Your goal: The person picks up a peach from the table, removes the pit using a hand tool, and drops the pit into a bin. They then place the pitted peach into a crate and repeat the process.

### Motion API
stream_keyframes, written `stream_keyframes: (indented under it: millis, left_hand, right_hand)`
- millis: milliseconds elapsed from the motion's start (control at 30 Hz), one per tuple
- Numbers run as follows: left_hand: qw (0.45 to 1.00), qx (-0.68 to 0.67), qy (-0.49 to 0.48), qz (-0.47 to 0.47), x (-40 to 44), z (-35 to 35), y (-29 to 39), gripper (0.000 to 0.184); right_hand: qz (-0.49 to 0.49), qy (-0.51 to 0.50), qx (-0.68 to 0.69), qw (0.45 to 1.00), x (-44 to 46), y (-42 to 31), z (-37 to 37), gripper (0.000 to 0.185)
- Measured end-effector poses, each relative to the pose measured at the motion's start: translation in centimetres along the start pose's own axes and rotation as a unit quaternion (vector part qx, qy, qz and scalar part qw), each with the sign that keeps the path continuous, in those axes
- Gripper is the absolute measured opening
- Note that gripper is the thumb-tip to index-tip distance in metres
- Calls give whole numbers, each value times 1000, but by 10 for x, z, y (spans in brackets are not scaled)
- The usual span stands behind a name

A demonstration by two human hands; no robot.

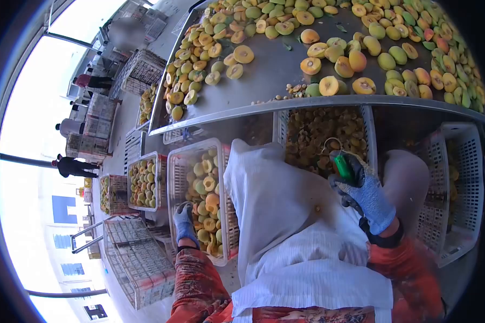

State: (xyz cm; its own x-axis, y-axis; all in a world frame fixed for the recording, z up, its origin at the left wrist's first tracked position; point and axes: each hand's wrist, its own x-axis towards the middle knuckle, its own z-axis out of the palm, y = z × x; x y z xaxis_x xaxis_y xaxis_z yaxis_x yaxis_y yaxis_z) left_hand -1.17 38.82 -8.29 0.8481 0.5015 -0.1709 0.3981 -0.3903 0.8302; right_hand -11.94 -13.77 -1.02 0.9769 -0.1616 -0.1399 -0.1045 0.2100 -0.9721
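Note:
My right hand point(364, 191), in a blue and dark grey work glove, is closed round the green handle of a loop-ended pitting tool point(344, 167). Its curved metal loop points up over a white crate point(367, 126) of brown pits and scraps. My left hand point(184, 219), gloved alike, is closed on the near left rim of a white plastic crate point(172, 177). Halved yellow-green stone fruit point(205, 185), like apricots or peaches, fills this crate beside my fingers. A pale apron covers my lap between the two crates.
A metal-topped table point(264, 59) ahead bears many whole and halved fruits; its raised edge crosses above my knees. Another white crate point(471, 188) stands at right. Further fruit crates point(144, 183) and a stacked pallet load point(137, 258) stand at left. Several people are in the background.

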Motion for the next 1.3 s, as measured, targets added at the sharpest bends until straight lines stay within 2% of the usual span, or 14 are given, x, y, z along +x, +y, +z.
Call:
stream_keyframes:
  millis: [33, 67, 200, 300, 467, 767, 833, 900, 967, 1033, 1100, 1200, 1267, 1300]
  left_hand:
    - [963, 104, -43, 244, 26, 24, 12, 19]
    - [989, -97, -80, 82, -7, 69, 95, 19]
    - [942, -122, -271, 156, -56, 225, 250, 21]
    - [928, 19, -328, 177, -114, 325, 310, 21]
    - [777, 384, -291, 406, -149, 416, 302, 48]
    - [729, 317, -250, 553, -140, 386, 296, 40]
    - [856, -87, -385, 332, -136, 369, 291, 34]
    - [890, -237, -386, 60, -158, 322, 313, 30]
    - [857, -285, -410, 129, -135, 299, 283, 36]
    - [666, -528, -514, -118, -143, 278, 269, 45]
    - [694, -514, -476, -164, -161, 262, 261, 49]
    - [674, -465, -553, -154, -187, 239, 252, 44]
    - [848, -186, -413, 277, -206, 231, 245, 40]
    - [849, -190, -409, 276, -208, 223, 246, 40]
  right_hand:
    - [-26, 23, -105, 994, -1, -2, 1, 42]
    - [-46, 48, -208, 976, -2, -5, 1, 44]
    - [-37, 93, -204, 974, -10, -18, -22, 47]
    - [7, 51, -208, 977, -16, -21, -42, 45]
    - [6, 121, -217, 969, -18, -25, -59, 47]
    - [-83, 138, -150, 975, -20, -20, -45, 47]
    - [-115, 177, -191, 959, -26, -24, -43, 46]
    - [-94, 107, -195, 970, -32, -30, -47, 45]
    - [-67, 102, -197, 973, -36, -26, -43, 44]
    - [-39, 92, -200, 975, -34, -18, -31, 42]
    - [-108, 107, -290, 945, -32, -9, -15, 40]
    - [-155, 84, -340, 924, -31, -20, 13, 42]
    - [-158, 64, -405, 898, -33, -30, 27, 43]
    - [-160, 60, -409, 896, -33, -33, 33, 43]
